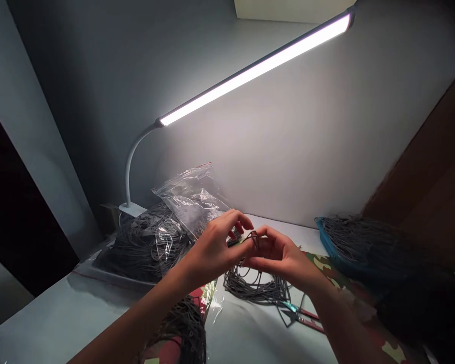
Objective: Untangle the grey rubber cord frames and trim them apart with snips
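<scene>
My left hand (225, 245) and my right hand (275, 253) meet over the middle of the table. A thin dark grey cord (253, 236) is looped between their fingertips, and both hands pinch it. Part of the cord is hidden by the fingers. Just below my hands lies a coil of the same grey cord (258, 293) on the white tabletop. To its right, partly behind my right forearm, rest small snips (305, 319) with reddish handles and a greenish blade area.
A clear plastic bag (189, 197) leans over a tray heaped with grey cords (144, 247) on the left. Another bundle (189, 328) lies in front. A blue basket (328, 242) of cords stands right, by a camouflage cloth (322, 263). A lit lamp (258, 68) hangs above.
</scene>
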Tool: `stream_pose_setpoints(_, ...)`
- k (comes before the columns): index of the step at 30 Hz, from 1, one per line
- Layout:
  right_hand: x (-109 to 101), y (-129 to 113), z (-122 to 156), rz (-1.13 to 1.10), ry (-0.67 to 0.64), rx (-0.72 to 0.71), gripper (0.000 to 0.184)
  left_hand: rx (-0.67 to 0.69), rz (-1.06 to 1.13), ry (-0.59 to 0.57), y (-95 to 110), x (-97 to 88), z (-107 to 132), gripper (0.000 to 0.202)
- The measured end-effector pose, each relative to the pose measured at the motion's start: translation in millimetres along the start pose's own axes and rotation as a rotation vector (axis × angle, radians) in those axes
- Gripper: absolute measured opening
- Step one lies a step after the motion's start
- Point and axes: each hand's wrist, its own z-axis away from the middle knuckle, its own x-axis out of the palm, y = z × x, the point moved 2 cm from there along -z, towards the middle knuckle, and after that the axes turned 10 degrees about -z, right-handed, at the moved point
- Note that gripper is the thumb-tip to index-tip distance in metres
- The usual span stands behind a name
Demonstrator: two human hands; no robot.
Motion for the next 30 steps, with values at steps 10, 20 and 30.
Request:
stream_pose_setpoints(10,-5,-7,5,0.007,0.007,0.011,0.02,-0.011,0.241,-0.311,5,-9.3,2,0.024)
stream_pose_setpoints(20,-1,-14,10,-0.005,-0.02,0.138,0.022,-0.195,0.704,-0.579,-2,2.5,3,0.029)
stream_pose_setpoints(30,-23,-6,7,-0.046,-0.072,0.201,0.021,-0.239,0.811,-0.332,-5,-9.8,-4,0.012)
